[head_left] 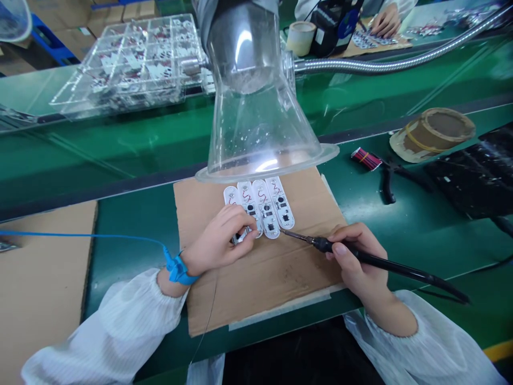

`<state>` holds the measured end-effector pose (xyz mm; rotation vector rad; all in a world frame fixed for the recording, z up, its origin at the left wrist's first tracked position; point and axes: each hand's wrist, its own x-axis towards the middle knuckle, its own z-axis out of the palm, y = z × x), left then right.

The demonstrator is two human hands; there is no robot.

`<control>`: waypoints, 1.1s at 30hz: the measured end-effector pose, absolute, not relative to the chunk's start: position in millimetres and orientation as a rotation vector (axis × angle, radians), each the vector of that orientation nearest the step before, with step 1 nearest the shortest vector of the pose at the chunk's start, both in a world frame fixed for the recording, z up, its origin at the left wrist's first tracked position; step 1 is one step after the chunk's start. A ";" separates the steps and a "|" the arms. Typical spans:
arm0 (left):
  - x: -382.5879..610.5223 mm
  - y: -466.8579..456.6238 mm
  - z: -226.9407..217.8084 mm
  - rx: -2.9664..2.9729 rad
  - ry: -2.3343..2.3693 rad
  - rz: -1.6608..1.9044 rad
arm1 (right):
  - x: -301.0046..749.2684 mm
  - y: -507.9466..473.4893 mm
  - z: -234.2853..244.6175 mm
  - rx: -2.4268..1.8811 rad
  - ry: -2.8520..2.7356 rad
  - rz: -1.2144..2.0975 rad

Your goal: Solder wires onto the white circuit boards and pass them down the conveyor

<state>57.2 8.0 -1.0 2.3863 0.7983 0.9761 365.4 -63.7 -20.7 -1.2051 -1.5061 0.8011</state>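
Observation:
Several white, round-ended strips with circuit boards lie side by side on a brown cardboard sheet. Each carries black chips and thin red wires. My left hand rests over the leftmost strips, thumb and forefinger pinched near their lower ends. Up to its underside runs a thin grey solder wire; the part in the fingers is hidden. A soldering iron is gripped like a pen in my right hand. Its tip points left, close to the lower ends of the right-hand strips.
A clear funnel-shaped hood hangs above the strips. Pliers, a bundle of red-and-black wires and a cardboard-like roll lie at right. Behind the ledge are a divided clear tray and a co-worker's hand.

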 end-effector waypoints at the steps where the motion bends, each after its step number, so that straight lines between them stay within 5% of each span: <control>1: 57.0 8.2 -1.1 2.389 0.798 0.977 | 365.0 -63.5 -20.1 -1.209 -1.512 0.802; 33: 56.6 9.0 -1.9 2.419 0.778 0.941 | 362.9 -61.5 -14.1 -1.210 -1.651 0.812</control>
